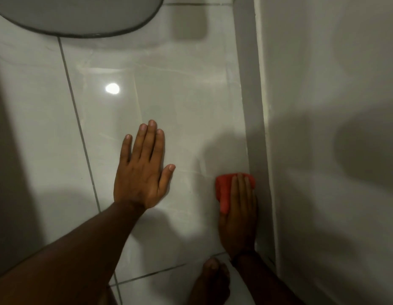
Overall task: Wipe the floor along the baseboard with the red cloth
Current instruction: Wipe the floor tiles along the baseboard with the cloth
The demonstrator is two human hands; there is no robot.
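A folded red cloth (224, 188) lies flat on the glossy white tile floor (180, 102), right against the grey baseboard (248, 95) that runs up the right side. My right hand (239, 214) presses down on the cloth with its fingers stretched over it, and the cloth's near part is hidden under my palm. My left hand (142, 166) rests flat on the floor to the left, fingers apart, holding nothing.
A white wall (334, 106) rises right of the baseboard. A round grey-rimmed object (81, 16) sits at the top left. My bare foot (213, 280) stands at the bottom, just behind my right hand. Dark grout lines cross the floor.
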